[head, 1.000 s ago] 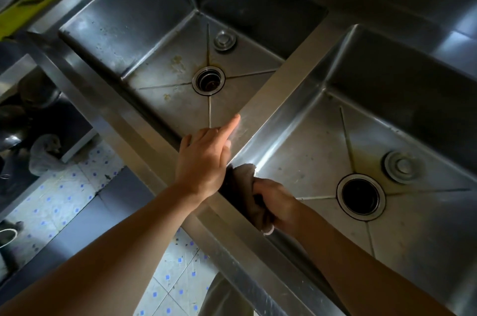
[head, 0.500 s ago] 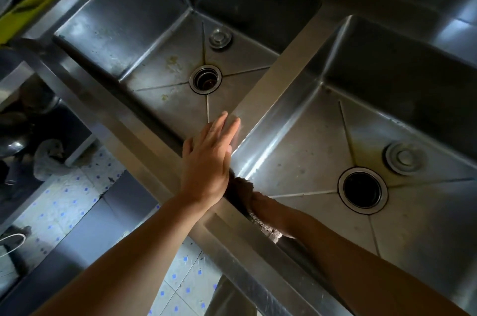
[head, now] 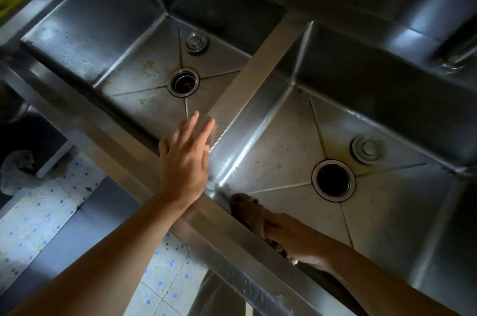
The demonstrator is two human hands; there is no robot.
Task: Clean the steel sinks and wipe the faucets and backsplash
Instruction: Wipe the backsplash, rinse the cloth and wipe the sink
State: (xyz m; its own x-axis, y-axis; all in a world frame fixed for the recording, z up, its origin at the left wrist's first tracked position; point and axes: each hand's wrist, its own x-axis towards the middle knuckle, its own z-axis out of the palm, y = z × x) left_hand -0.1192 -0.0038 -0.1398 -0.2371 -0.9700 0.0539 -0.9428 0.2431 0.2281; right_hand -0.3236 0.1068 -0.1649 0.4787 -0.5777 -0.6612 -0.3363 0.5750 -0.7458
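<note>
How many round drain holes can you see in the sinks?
2. One drain hole is in the left sink's floor, the other drain hole in the right sink's floor. Each has a loose stopper lying nearby.

Dim, low-key light over the steel sinks (head: 144,39), with cool glare streaking the basin wall just right of the left hand's fingers (head: 198,129). Deep shadow fills the far walls beyond them. Wide-angle bending skews the edges; the fingertips show slight motion blur.
</note>
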